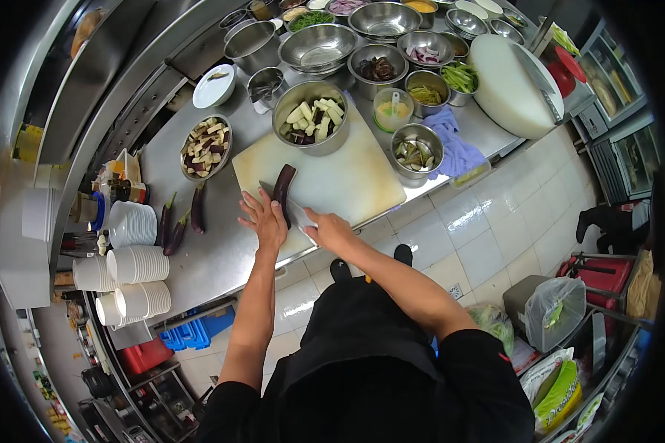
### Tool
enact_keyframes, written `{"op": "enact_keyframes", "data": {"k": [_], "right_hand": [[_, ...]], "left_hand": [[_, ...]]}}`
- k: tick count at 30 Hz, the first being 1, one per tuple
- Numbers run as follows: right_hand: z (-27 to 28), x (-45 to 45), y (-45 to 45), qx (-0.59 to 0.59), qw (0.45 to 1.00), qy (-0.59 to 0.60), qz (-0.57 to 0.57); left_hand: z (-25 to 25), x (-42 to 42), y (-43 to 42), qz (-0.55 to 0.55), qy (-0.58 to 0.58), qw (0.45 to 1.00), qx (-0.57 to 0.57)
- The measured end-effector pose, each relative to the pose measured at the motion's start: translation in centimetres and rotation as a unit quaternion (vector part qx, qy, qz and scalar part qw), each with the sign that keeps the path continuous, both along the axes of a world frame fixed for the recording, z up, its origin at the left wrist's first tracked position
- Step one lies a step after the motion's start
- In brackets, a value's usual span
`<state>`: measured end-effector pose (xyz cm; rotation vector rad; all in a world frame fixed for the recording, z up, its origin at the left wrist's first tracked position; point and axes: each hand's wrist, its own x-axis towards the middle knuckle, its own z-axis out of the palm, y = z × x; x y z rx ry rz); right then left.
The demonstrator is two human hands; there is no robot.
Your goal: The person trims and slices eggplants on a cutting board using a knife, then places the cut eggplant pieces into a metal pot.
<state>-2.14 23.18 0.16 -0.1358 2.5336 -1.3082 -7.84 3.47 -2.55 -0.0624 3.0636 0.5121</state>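
Note:
On the white cutting board a dark purple eggplant piece lies lengthwise, its pale cut face showing along one edge. My left hand is beside it on the left, fingers spread and thumb close to the skin; whether it touches is unclear. My right hand is closed around the handle of a knife. The blade runs toward the eggplant piece, which hides part of it. A steel pot of cut eggplant stands on the far part of the board.
Left on the steel counter are a bowl of eggplant chunks, whole eggplants and stacked white containers. A small bowl and purple cloth are right. Steel bowls and a round board with another knife stand behind.

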Motion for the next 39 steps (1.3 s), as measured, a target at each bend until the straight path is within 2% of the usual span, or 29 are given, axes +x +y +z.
{"op": "enact_keyframes", "data": {"k": [3,6,8,9,11,15,19,23,25,29,30,31,33,36,39], "right_hand": [[1.0,1.6,0.6,0.037,0.998,0.038,0.035],[0.9,1.9,0.9,0.052,0.996,0.061,0.042],[0.5,2.3,0.5,0.051,0.996,0.069,0.040],[0.3,2.3,0.6,0.056,0.995,0.079,0.037],[0.0,2.3,0.8,0.070,0.992,0.102,0.037],[-0.5,3.4,1.4,0.062,0.992,0.094,0.054],[1.0,9.0,5.1,0.073,0.989,0.067,0.114],[4.2,12.3,9.0,0.055,0.996,0.008,0.070],[5.2,10.6,10.3,0.052,0.999,0.001,0.001],[1.8,5.2,8.6,0.040,0.995,0.031,-0.084],[1.3,3.5,7.6,0.038,0.994,0.036,-0.098],[1.0,1.8,6.5,0.029,0.994,0.031,-0.101],[1.5,-1.4,4.8,-0.019,0.995,-0.008,-0.093],[-0.8,-5.6,1.5,0.004,0.991,0.014,-0.132],[-0.2,-7.8,0.3,0.009,0.989,-0.011,-0.148]], "left_hand": [[-1.5,-0.4,-0.8,-0.014,0.029,0.999,-0.021],[-0.4,-0.8,0.0,-0.023,0.086,0.994,-0.068],[3.9,-1.6,2.0,-0.055,0.165,0.984,-0.036],[5.5,-2.5,2.9,-0.056,0.166,0.984,-0.037],[7.8,-4.9,4.5,-0.069,0.029,0.997,-0.032],[5.1,-7.9,4.0,-0.047,-0.016,0.998,-0.043],[5.6,-8.4,3.4,-0.018,-0.049,0.998,-0.018],[5.2,-8.8,0.8,-0.048,-0.056,0.997,0.008],[5.4,-8.2,0.0,-0.015,-0.136,0.984,0.114],[3.6,-6.5,-1.0,-0.020,-0.146,0.969,0.199],[5.4,-5.6,0.1,-0.017,-0.128,0.981,0.143],[6.0,-4.9,0.8,-0.019,-0.128,0.981,0.142],[6.5,-3.9,1.5,-0.013,-0.046,0.992,0.114],[4.8,-4.0,1.1,0.004,-0.009,0.992,0.126],[5.4,-3.5,1.8,0.036,-0.015,0.989,0.142]]}}
